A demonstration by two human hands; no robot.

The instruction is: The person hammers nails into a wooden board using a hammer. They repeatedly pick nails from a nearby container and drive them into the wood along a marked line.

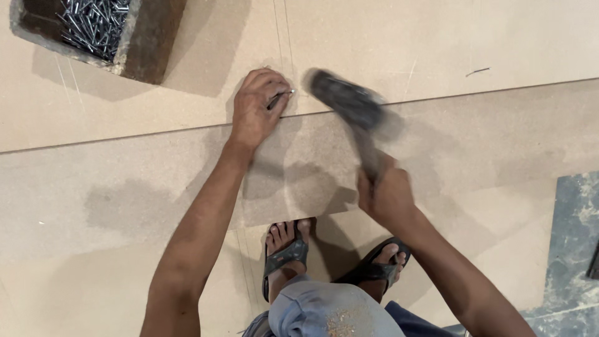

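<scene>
My left hand [256, 106] pinches a thin steel nail [282, 95] against the edge where two tan fibreboard sheets [156, 181] meet. My right hand [387, 193] grips the handle of a dark hammer [346, 100], whose head is blurred by motion just right of the nail. The hammer head hangs a little above the board. Below my arms, my two feet in dark sandals [286, 249] stand on the lower sheet.
A wooden box [150, 43] holding several loose nails [93, 22] sits at the top left on the upper sheet. One stray nail [477, 72] lies at the upper right. A grey-blue patch of floor [574, 249] shows at the right edge.
</scene>
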